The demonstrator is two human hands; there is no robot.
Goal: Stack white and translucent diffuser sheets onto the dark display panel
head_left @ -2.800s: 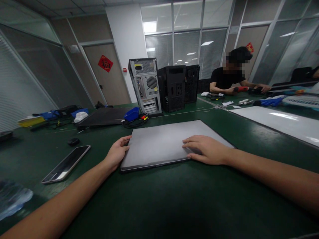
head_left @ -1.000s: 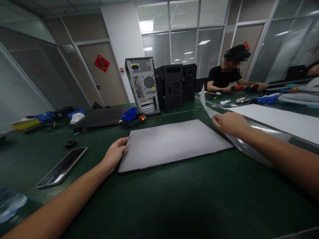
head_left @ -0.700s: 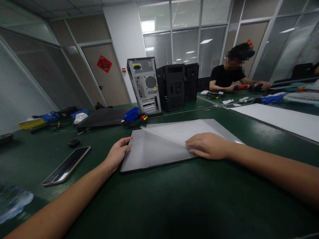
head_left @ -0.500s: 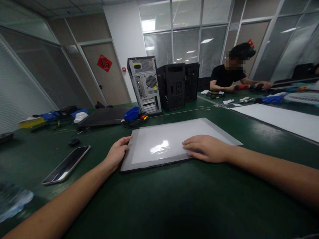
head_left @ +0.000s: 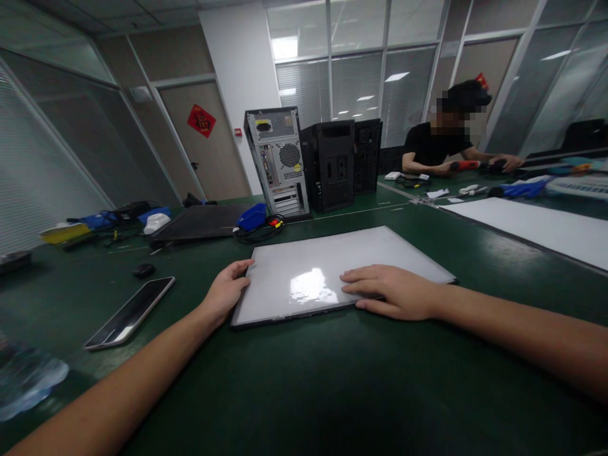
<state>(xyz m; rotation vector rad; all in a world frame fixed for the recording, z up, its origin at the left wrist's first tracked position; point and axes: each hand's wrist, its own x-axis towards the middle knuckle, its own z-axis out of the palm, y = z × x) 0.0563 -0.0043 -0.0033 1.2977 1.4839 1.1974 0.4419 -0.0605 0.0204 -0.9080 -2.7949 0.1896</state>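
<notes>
A thin white panel (head_left: 280, 272) with a glossy top and a narrow black frame lies on the green tabletop in front of me. My left hand (head_left: 228, 288) holds its left edge, thumb on the upper side and index finger along the rim; the other fingers are mostly hidden. Over the near edge, right of the middle, my right hand (head_left: 392, 291) rests palm down with its fingers stretched out across the white surface. A bright light reflection shows left of those fingertips.
A phone (head_left: 130, 313) and a small black round object (head_left: 143, 270) lie at left, near a clear plastic bottle (head_left: 28, 377). Computer cases (head_left: 280, 161) stand behind the panel. Another white panel (head_left: 546, 225) lies at right. A co-worker (head_left: 434, 149) holds a red tool across the table.
The white sheet's wide translucent grey margins have gone; white now reaches the black frame. My right hand has slid slightly left and nearer me. My left hand stays at the edge.
</notes>
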